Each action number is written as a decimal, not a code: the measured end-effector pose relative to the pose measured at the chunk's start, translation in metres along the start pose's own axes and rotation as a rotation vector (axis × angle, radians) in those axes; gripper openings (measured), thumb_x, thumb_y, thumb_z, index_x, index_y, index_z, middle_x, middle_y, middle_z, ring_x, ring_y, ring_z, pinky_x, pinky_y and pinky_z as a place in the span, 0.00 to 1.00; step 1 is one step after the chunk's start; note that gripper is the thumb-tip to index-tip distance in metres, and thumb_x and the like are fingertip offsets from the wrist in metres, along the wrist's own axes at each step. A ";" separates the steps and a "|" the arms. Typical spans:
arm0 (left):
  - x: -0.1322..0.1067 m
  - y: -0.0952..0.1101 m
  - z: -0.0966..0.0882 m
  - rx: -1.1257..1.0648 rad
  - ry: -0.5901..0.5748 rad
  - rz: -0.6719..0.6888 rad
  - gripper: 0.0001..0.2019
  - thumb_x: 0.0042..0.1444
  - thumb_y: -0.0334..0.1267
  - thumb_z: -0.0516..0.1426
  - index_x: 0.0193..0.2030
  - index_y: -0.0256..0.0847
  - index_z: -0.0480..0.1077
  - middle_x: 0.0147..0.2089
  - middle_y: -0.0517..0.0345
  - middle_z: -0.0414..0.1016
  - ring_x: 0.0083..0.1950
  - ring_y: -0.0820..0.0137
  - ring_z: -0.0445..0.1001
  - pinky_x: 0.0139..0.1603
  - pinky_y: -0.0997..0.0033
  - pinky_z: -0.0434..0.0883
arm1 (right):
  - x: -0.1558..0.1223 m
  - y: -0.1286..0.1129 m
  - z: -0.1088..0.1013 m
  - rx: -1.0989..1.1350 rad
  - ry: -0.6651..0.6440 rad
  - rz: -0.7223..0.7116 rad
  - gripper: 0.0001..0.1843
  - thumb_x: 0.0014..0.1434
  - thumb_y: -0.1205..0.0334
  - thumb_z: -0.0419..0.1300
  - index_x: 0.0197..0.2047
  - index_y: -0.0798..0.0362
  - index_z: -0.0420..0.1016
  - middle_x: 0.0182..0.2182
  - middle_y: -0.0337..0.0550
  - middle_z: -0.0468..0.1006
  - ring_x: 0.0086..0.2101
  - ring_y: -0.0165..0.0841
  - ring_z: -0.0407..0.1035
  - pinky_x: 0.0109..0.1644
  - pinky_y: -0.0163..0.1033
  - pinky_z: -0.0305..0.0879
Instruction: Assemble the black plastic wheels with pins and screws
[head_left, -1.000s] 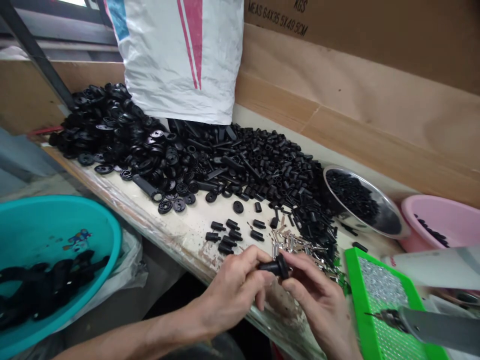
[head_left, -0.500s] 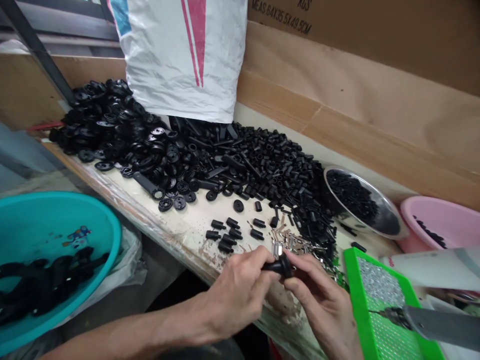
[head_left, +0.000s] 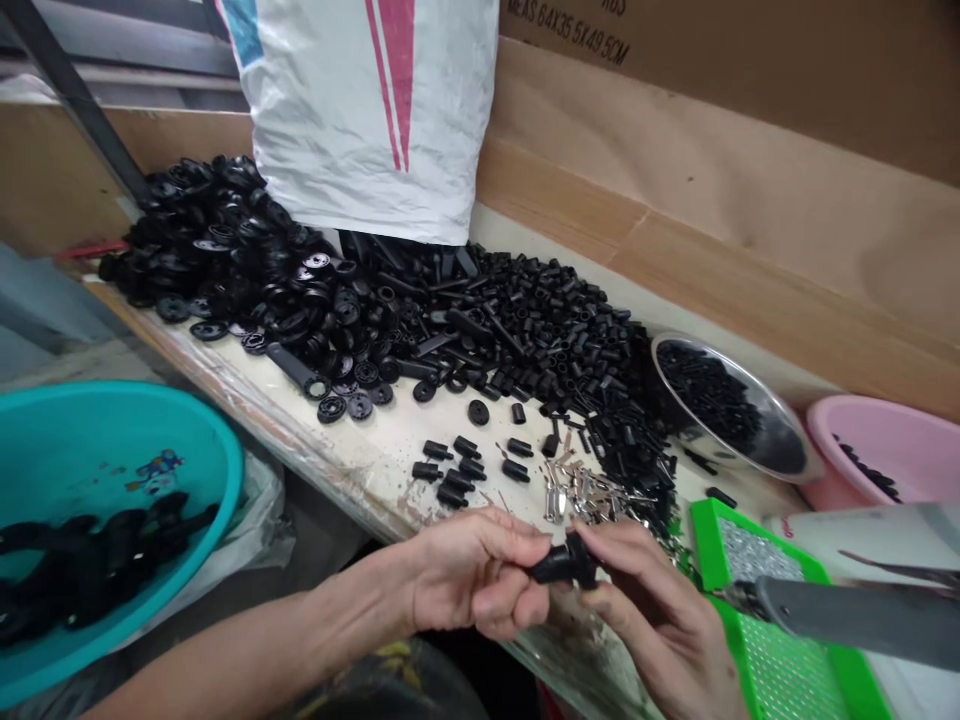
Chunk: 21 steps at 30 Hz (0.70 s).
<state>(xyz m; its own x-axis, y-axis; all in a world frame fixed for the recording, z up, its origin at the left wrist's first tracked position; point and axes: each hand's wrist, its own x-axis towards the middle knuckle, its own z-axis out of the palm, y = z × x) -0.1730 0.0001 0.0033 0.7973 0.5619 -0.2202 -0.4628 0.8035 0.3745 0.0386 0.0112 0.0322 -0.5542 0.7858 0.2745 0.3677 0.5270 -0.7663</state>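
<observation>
My left hand [head_left: 472, 580] and my right hand [head_left: 660, 620] meet at the table's front edge, both pinched on one small black plastic part [head_left: 564, 564] with a flared end. Just beyond my fingers lies a scatter of small silver metal pins [head_left: 592, 492]. A cluster of several short black sleeves [head_left: 459, 466] lies on the worn table [head_left: 360, 455] ahead of my left hand.
A big heap of black tubes [head_left: 555, 340] and black wheels [head_left: 225, 260] fills the table's back, under a white sack [head_left: 367, 110]. A steel bowl [head_left: 780, 440], a pink basin [head_left: 892, 430], a green tray [head_left: 757, 610] and a grey tool [head_left: 855, 610] lie right. A teal basin [head_left: 112, 470] sits left.
Both hands have dropped slightly toward me with the black part still between them; my left fingers have curled more tightly round it. The grey tool has shifted left.
</observation>
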 end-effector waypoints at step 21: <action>-0.003 -0.020 0.008 0.641 0.463 0.446 0.12 0.55 0.42 0.59 0.42 0.37 0.71 0.30 0.63 0.67 0.22 0.80 0.62 0.23 0.79 0.58 | -0.019 0.011 0.028 0.387 0.221 0.483 0.18 0.56 0.55 0.65 0.51 0.43 0.78 0.52 0.43 0.75 0.42 0.33 0.72 0.41 0.30 0.71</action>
<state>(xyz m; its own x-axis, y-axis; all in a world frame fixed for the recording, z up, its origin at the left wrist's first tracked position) -0.1635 -0.0189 0.0035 0.2963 0.9287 -0.2230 -0.2768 0.3070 0.9106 0.0324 -0.0066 0.0021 -0.2123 0.9746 -0.0715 0.2184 -0.0240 -0.9756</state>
